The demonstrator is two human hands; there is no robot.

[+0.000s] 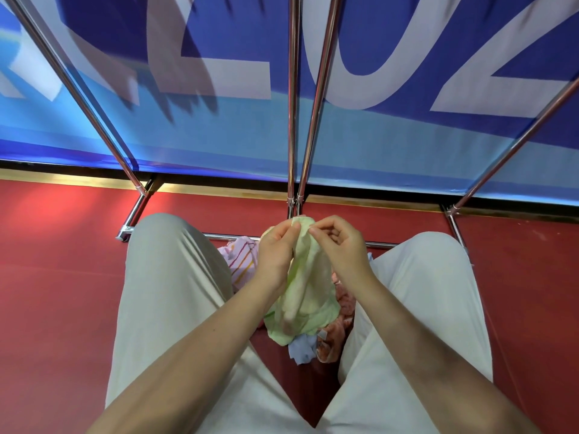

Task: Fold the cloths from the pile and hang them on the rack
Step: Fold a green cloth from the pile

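Pale green cloth (308, 296), crumpled, top edge pinched by both hands

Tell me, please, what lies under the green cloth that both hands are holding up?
Under the green cloth show a blue cloth, an orange cloth and a pink striped cloth; anything beneath its middle is covered.

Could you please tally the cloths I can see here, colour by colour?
Green cloth, pinched by left hand and right hand: 1
Pink striped cloth: 1
Orange cloth: 1
Blue cloth: 1
Total: 4
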